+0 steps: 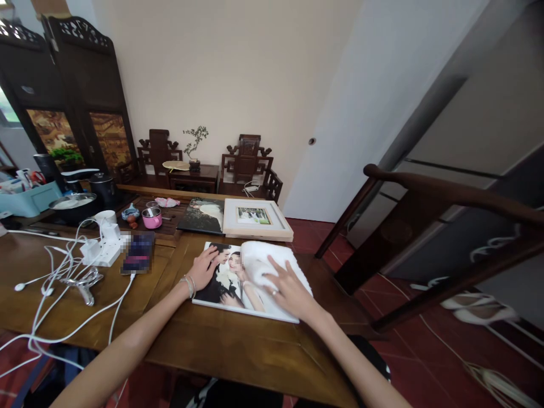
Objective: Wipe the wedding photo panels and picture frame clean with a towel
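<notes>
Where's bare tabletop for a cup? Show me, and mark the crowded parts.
Bare wood shows along the near edge of the table, in front of the photo panel; another patch lies between the phone and the left hand. Crowded: the left side, with white cables and a power strip, and behind the panel, where a framed picture lies.

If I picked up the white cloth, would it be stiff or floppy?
Probably floppy: the white cloth bunches in soft folds around the right hand. Its fuzzy-looking edge suggests it won't be very slippery.
</notes>
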`<state>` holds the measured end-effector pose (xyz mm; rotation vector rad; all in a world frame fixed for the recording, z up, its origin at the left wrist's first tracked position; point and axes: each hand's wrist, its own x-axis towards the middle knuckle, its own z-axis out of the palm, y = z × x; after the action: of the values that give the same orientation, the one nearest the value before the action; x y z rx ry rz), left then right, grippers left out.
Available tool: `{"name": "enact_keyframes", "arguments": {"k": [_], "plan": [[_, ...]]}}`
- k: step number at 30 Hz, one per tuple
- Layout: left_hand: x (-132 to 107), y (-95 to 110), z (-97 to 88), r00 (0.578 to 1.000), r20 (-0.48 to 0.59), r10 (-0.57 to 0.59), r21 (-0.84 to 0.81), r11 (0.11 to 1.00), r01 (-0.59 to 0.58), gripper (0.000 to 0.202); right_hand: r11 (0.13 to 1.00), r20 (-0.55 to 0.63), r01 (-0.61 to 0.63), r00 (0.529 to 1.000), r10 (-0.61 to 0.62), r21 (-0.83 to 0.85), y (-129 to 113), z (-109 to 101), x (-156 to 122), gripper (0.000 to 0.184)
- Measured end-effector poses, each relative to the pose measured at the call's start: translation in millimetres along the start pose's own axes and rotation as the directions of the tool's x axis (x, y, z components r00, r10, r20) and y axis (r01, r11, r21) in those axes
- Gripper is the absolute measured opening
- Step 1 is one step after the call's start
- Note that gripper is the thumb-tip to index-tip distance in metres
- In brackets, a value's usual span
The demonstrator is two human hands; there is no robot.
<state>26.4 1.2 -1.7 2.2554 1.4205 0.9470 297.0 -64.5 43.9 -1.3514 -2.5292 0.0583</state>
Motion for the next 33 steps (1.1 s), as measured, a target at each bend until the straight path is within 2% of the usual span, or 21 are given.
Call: {"name": "enact_keyframes", "arguments": {"k": [3,6,8,12,14,16,18,20,25,27,33], "plan": [[0.6,-0.3,-1.5,1.000,-0.019,0.020,0.000,1.000,-0.020,0.037,0.996,-0.026,-0.091,0.996,0.090,-0.011,22.8,6.6,21.4,0.035],[1.3,0.1,-2.8,0.999,-0.030,0.032,0.008,0.999,-0.031,0.038,0.996,-0.039,-0.082,0.996,0.081,-0.035,17.2,8.5,21.1,0.032],[1.5,1.1,-3.6,0.998,-0.042,0.036,0.006,0.999,-0.036,0.038,0.999,-0.037,-0.033,0.999,0.031,-0.042,-0.1,7.0,6.2,0.027],[1.9,3.2,-4.6,0.997,-0.060,0.046,0.000,0.999,-0.046,0.036,0.996,-0.008,0.087,0.996,-0.087,-0.024,-41.5,-0.7,-41.1,0.025],[2.1,4.0,-4.8,0.997,-0.061,0.048,0.008,0.999,-0.048,0.035,0.993,0.014,0.120,0.993,-0.120,-0.015,-53.2,-5.6,-59.0,0.023],[2.3,4.3,-4.9,0.997,-0.063,0.051,0.014,0.999,-0.051,0.034,0.991,0.035,0.130,0.991,-0.130,0.001,-54.2,-9.7,-64.3,0.023],[2.3,4.2,-5.3,0.996,-0.060,0.059,0.017,0.998,-0.058,0.033,0.994,0.039,0.111,0.993,-0.111,0.016,-45.6,-11.2,-54.9,0.024],[1.9,3.6,-6.2,0.997,-0.043,0.064,0.022,0.998,-0.063,0.033,0.998,0.026,0.065,0.997,-0.066,0.023,-31.7,-8.9,-34.2,0.026],[-3.6,3.0,-10.9,0.998,0.048,0.032,0.041,0.999,-0.034,0.044,0.998,-0.053,-0.056,0.997,0.055,-0.015,-6.7,9.7,20.1,0.030],[-7.4,4.6,-12.1,0.998,0.059,0.015,0.053,0.998,-0.018,0.047,0.997,-0.084,-0.068,0.994,0.064,-0.045,-6.2,17.4,29.3,0.031],[-16.0,11.5,-11.8,0.998,-0.068,-0.013,0.078,0.997,0.019,0.038,0.995,-0.101,-0.076,0.993,0.068,-0.071,-9.6,23.9,31.8,0.033]]}}
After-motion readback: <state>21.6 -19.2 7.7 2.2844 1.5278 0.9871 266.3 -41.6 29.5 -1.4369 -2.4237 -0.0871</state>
